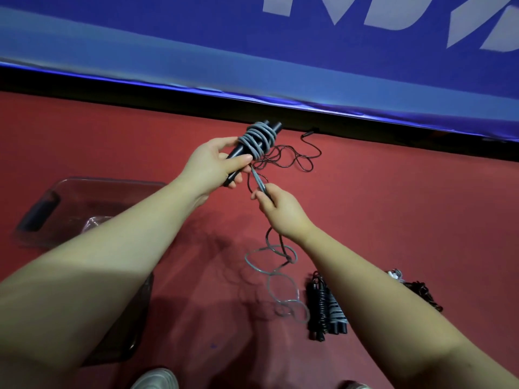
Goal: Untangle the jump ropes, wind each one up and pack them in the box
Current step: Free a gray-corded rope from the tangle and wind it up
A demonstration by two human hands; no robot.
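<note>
Grips paired black jump-rope handles (pixel 236 151) in left hand (pixel 209 167) as winding core; pinches loose grey plastic cord (pixel 257 179) in right hand (pixel 282 210) fingers (pixel 261 195) so wraps lie taut.

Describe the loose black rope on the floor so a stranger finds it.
Follow the bottom edge of the blue banner down to the red floor. Beyond the left hand lies a thin black rope in tangled loops; unlike the grey rope and the wound bundles, it is unwound.
</note>
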